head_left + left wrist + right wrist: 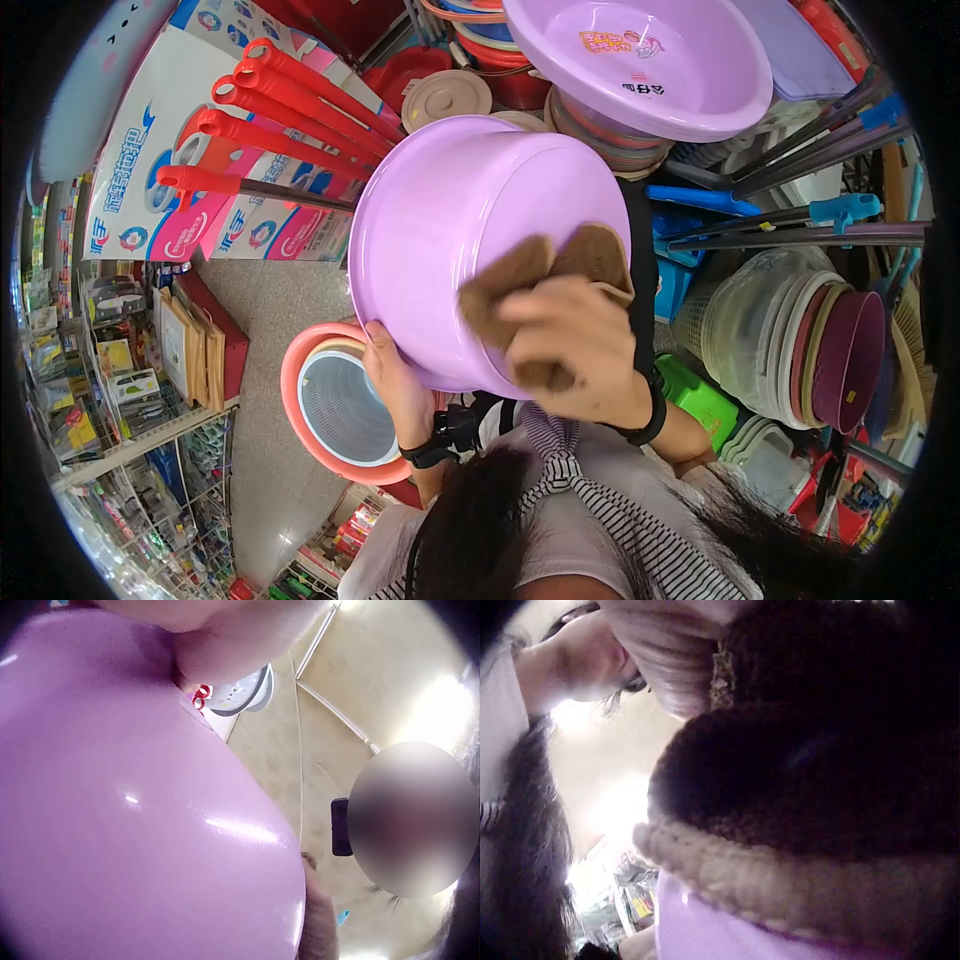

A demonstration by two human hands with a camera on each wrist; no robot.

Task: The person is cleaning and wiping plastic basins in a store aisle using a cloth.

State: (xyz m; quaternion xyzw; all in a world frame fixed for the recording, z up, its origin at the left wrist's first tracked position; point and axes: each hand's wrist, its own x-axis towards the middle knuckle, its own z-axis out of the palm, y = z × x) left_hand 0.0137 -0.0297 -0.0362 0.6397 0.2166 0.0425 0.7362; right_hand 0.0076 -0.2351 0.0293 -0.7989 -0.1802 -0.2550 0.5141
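Observation:
A purple plastic basin [430,240] is tilted in front of the body, its smooth outer side and bottom showing. My left hand [397,385] grips its rim at the lower left, thumb on the outside; in the left wrist view the basin [135,810] fills the left part. My right hand [575,350], slightly blurred, holds a folded brown cloth [510,275] against the basin's bottom. Close up in the right wrist view, the dark cloth [802,780] has a lighter edge over the purple surface. The right fingertips are partly hidden.
A pink basin with a grey-blue basket [345,400] stands on the floor below left. Red-handled mops [290,140] lean by boxes at the upper left. A larger purple basin [690,90] tops a stack behind; nested tubs [850,350] sit at the right.

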